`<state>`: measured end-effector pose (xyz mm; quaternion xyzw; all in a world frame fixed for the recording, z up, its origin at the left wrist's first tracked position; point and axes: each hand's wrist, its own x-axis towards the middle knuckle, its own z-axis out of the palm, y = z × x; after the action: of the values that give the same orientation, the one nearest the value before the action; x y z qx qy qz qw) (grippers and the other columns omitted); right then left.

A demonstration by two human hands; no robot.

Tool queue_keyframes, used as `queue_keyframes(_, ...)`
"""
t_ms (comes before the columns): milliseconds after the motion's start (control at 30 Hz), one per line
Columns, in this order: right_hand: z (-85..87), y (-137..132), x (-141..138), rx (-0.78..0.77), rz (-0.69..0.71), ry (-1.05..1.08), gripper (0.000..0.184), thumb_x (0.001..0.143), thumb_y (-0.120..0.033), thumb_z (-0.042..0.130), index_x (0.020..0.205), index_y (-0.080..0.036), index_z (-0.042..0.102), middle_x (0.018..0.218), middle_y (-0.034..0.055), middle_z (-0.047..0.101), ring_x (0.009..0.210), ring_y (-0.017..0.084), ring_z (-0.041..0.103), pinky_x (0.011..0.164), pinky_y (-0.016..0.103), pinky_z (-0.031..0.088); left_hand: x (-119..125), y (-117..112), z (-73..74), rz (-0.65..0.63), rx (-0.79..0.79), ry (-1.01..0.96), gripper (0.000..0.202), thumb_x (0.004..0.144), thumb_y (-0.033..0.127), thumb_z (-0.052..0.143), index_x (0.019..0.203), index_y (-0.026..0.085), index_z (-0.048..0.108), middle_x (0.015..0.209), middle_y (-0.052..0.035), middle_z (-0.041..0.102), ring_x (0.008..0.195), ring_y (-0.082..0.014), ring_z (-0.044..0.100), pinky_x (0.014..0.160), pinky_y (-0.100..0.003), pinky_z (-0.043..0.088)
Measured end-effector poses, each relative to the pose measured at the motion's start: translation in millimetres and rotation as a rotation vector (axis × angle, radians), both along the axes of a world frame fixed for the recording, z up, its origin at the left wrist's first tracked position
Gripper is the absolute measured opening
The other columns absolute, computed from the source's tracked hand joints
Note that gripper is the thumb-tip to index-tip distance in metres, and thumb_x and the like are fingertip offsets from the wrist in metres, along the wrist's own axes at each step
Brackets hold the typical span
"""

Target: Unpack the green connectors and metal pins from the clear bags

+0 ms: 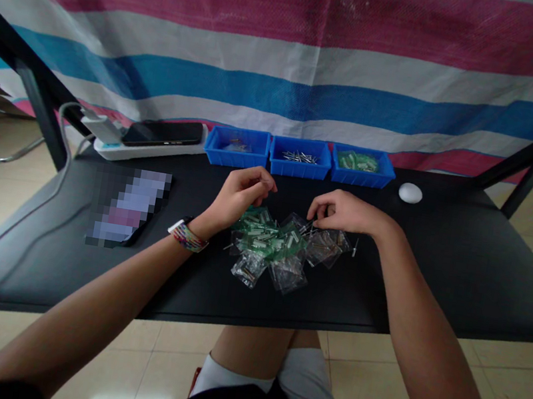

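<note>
A heap of small clear plastic bags (283,249), some with green parts inside, lies at the middle of the black table (462,271). My left hand (239,195) hovers over the heap's left side with its fingers curled in a pinch; what they hold is too small to make out. My right hand (342,213) sits over the heap's right side, fingers pinched together on something tiny near a clear bag. A beaded band and a watch are on my left wrist (187,234).
Three blue bins stand at the table's back: the left bin (237,147), the middle bin (300,157) with metal pins, the right bin (362,164) with green parts. A phone (163,132) rests on a power strip, another phone (128,208) lies left, a white round object (410,193) right.
</note>
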<state>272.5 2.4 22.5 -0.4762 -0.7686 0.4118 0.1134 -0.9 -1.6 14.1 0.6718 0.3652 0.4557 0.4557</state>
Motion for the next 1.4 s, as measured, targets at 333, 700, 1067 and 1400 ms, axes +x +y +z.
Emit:
queue_keyframes(333,-1.3,2,5,0.048,0.017,-0.027,0.012,0.073,-0.015,0.079,0.082,-0.021,0.083,0.067,-0.0009,0.07,0.063,0.015,0.062,0.06,0.027,0.041,0,0,0.0,-0.004,0.003,-0.009,0.019,0.085,0.033,0.068,0.077,0.016,0.07,0.062,0.0002,0.058,0.053,-0.0105,0.05,0.051,-0.024,0.038)
queue_keyframes(700,-4.7,6,17,0.027,0.023,-0.021,0.009,0.074,-0.015,0.079,0.078,-0.021,0.083,0.071,-0.0001,0.074,0.066,0.015,0.063,0.061,0.027,0.042,0,2,-2.5,-0.006,-0.013,-0.003,0.02,0.085,0.034,0.068,0.077,0.016,0.069,0.064,0.0,0.058,0.054,-0.0105,0.05,0.052,-0.024,0.036)
queue_keyframes(1067,6.2,4,32,-0.002,-0.022,0.092,0.006,0.074,-0.024,0.08,0.076,-0.019,0.078,0.065,-0.0012,0.067,0.059,0.012,0.055,0.058,0.027,0.039,0,0,-1.6,-0.052,-0.033,0.016,0.02,0.087,0.033,0.068,0.078,0.016,0.07,0.065,-0.0004,0.059,0.055,-0.011,0.051,0.051,-0.023,0.038)
queue_keyframes(1400,-8.7,-6,-41,0.072,-0.25,0.68,0.034,0.077,-0.047,0.087,0.086,-0.02,0.07,0.071,-0.0024,0.063,0.056,0.01,0.049,0.05,0.025,0.036,7,-7,-1.2,-0.118,0.011,-0.063,0.028,0.086,0.036,0.084,0.105,0.017,0.076,0.081,-0.0008,0.067,0.063,-0.0108,0.059,0.058,-0.022,0.051)
